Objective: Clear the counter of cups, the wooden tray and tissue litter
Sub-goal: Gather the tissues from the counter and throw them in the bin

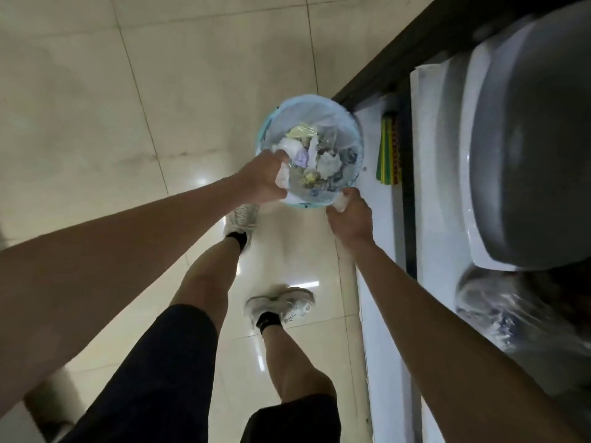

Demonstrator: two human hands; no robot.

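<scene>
A round light-blue trash bin (pixel 342 123) with a thin plastic liner stands on the floor below me, filled with crumpled tissue litter (pixel 323 158). My left hand (pixel 263 180) is over the bin's near left rim, fingers closed on a white tissue or the liner edge. My right hand (pixel 351 215) is at the near right rim, closed on a white crumpled tissue (pixel 341 201). No cups or wooden tray show in view.
Glossy cream floor tiles (pixel 128 107) spread to the left. A white counter base (pixel 377 251) and dark edge run along the right, with a grey-and-white appliance (pixel 527 139), a plastic-wrapped object (pixel 499 308) and green-yellow sticks (pixel 388 148). My legs and white shoes are below.
</scene>
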